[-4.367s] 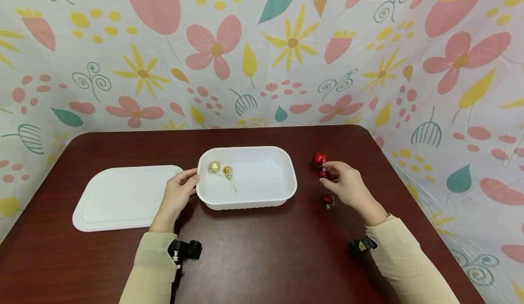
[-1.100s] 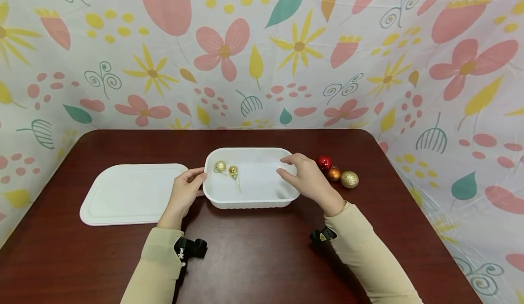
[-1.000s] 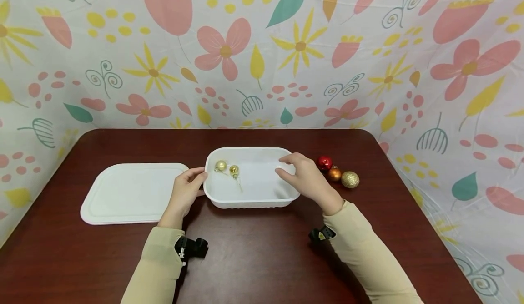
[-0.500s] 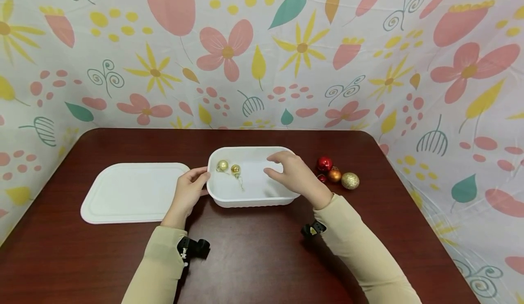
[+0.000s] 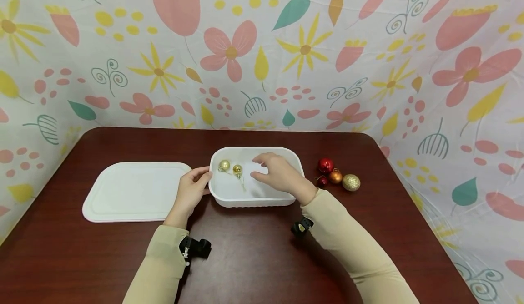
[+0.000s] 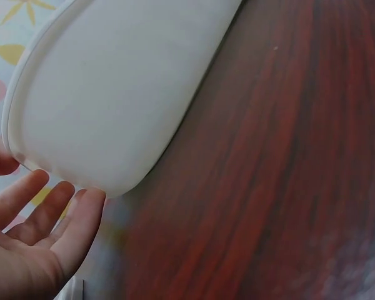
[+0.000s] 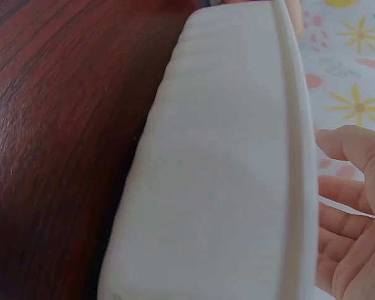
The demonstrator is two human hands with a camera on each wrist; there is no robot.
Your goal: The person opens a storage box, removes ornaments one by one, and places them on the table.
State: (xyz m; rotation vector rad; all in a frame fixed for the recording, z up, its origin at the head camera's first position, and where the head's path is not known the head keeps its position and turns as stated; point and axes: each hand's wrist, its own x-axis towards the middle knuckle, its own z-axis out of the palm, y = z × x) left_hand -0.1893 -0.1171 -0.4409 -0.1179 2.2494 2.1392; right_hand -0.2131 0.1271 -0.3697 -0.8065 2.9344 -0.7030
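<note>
A white tray (image 5: 282, 198) stands mid-table with two small gold baubles (image 5: 224, 165) (image 5: 237, 169) in its left end. My left hand (image 5: 208, 179) touches the tray's left end, thumb at the rim and fingers against the outer wall. In the left wrist view those fingers (image 6: 81, 219) lie fairly straight at the tray's corner (image 6: 112, 94). My right hand (image 5: 254, 167) hovers over the tray's middle, just right of the gold baubles. The right wrist view shows its palm (image 7: 344, 212) bare beside the tray wall (image 7: 225, 175), fingers loosely spread.
A white lid (image 5: 135, 190) lies flat left of the tray. Right of the tray sit a red bauble (image 5: 325, 165), an orange one (image 5: 335, 176), a glittery gold one (image 5: 351, 182) and a smaller red one (image 5: 322, 181). Patterned cloth walls surround the dark wooden table (image 5: 254, 258).
My right hand has slid left from the tray's right rim to above its middle, nearer the gold baubles. The left hand has stayed at the tray's left end.
</note>
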